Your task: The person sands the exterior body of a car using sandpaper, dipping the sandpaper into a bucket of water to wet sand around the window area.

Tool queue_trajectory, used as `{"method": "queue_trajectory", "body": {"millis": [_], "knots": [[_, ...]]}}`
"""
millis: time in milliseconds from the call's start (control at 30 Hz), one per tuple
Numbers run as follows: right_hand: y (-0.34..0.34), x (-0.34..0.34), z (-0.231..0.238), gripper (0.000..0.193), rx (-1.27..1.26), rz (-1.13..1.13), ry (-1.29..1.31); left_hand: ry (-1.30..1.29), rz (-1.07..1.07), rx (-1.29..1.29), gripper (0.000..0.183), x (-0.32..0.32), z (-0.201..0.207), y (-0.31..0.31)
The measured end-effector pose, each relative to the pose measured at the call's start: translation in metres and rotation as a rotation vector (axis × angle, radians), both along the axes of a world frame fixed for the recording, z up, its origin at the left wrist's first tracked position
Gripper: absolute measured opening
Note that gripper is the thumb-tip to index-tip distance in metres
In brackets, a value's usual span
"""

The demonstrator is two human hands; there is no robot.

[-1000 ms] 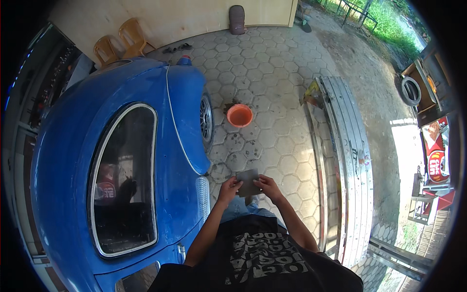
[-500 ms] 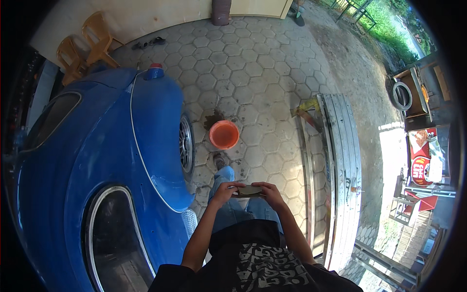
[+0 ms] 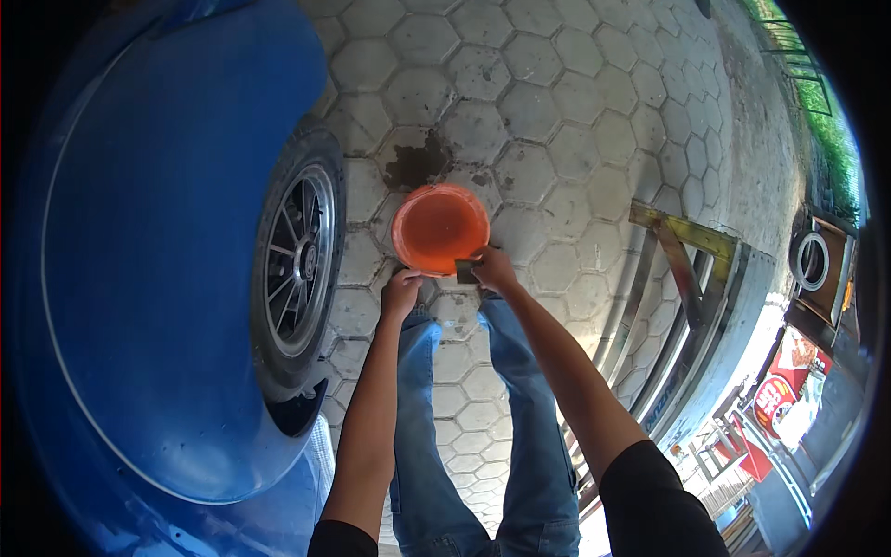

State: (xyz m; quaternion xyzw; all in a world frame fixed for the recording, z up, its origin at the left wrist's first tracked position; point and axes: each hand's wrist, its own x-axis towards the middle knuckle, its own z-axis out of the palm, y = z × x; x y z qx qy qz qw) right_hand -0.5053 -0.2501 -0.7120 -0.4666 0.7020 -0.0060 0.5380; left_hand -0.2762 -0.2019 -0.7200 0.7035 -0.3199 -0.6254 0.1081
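Both hands have dropped to the orange bucket [image 3: 439, 227] on the paving by the wheel [image 3: 299, 265]. The right hand [image 3: 492, 269] pinches a dark pad [image 3: 466, 271] at its near rim; the left hand [image 3: 401, 292], fingers curled, now touches the rim.

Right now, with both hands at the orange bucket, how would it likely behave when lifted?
The orange bucket looks like thin plastic, so probably light and slightly flexible. Its interior looks wet; liquid could slosh. The left hand and right hand at the near rim may tip it.
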Motion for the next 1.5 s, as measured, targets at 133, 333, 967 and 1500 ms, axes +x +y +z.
{"method": "queue_trajectory", "body": {"millis": [133, 333, 967, 1500], "knots": [[-0.049, -0.001, -0.092, 0.037, -0.268, 0.08, 0.16, 0.128, 0.209, 0.094, 0.026, -0.024, -0.052, -0.018], [-0.026, 0.036, -0.158, 0.034, -0.296, 0.374, 0.225, 0.146, 0.244, 0.178, 0.027, -0.021, -0.086, 0.026], [-0.023, -0.024, 0.095, 0.016, 0.686, -0.894, -0.897, 0.088, 0.507, -0.015, 0.028, -0.077, 0.165, 0.017], [-0.03, 0.042, 0.342, 0.015, 0.578, -0.576, -0.93, -0.225, 0.704, -0.266, 0.024, -0.045, 0.379, 0.218]]}}
